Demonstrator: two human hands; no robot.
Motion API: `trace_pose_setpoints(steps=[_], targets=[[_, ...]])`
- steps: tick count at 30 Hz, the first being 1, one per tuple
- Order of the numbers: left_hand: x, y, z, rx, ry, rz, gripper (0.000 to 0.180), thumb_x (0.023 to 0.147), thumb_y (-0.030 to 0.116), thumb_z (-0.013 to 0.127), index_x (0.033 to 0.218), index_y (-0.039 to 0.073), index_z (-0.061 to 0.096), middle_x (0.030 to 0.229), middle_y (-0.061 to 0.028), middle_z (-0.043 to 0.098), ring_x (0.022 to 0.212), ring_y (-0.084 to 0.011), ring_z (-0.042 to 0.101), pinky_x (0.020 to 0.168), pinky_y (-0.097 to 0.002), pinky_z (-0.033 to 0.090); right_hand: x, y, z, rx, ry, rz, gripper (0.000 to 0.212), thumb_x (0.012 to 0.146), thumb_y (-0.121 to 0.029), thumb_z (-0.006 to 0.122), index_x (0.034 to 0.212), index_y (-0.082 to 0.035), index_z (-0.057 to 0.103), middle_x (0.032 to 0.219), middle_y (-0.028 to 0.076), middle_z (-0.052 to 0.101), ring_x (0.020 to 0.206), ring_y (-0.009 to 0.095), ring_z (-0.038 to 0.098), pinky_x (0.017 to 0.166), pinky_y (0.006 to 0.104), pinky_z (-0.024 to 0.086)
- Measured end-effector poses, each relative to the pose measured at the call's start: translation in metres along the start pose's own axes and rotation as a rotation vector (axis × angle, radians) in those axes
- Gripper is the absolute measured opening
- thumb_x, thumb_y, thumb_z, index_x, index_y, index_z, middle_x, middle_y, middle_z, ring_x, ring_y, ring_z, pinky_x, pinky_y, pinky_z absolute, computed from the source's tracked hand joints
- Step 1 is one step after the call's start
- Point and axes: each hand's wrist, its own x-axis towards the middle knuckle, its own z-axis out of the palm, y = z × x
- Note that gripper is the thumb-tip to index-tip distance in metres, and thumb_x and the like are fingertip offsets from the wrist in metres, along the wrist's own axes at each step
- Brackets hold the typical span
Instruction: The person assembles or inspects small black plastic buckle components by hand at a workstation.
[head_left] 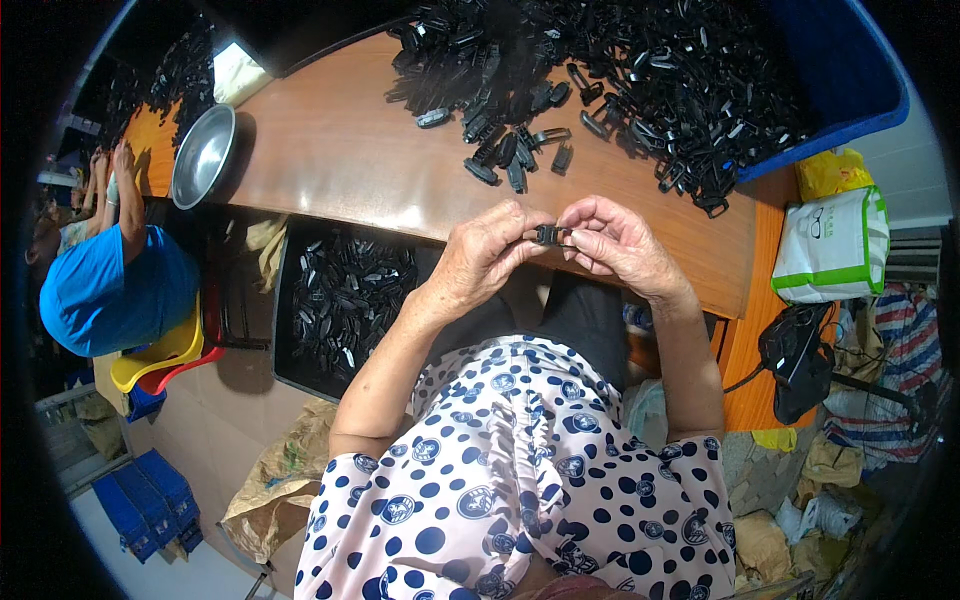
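A small black clip (547, 236) is pinched between the left hand (487, 252) and right hand (613, 240), both raised just before the wooden table (330, 150) edge, its long axis lying left-right.

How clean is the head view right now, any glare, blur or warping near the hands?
Head view: both hands, left hand and right hand, and the small black clip between them look sharp. A bright glare patch sits on the wooden table edge; the metal bowl shines. Fisheye bends the table edge, and the rim is dark.
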Motion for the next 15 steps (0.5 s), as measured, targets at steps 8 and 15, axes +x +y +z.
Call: trace_pose_setpoints(steps=[8,15], targets=[[-0.006,0.013,-0.002,0.258,-0.039,0.055,0.025,0.078,0.007,0.067,0.102,0.003,0.061,0.086,-0.0111,0.059,0.074,-0.0269,0.059,0.063,-0.0342,0.048,0.0,0.0,0.016,-0.05,0.094,0.112,0.01,0.09,-0.012,0.061,0.096,-0.007,0.055,0.079,-0.002,0.057,0.065,0.0,0.049,0.049,0.0101,0.034],[-0.022,0.01,-0.005,0.3,-0.106,0.063,0.024,0.075,0.006,0.069,0.097,0.002,0.06,0.081,-0.0113,0.058,0.071,-0.0284,0.058,0.061,-0.0344,0.047,0.008,0.026,0.006,0.001,-0.026,0.277,0.015,0.088,-0.02,0.065,0.092,-0.01,0.053,0.08,0.0,0.06,0.063,0.003,0.05,0.051,0.0149,0.036]])
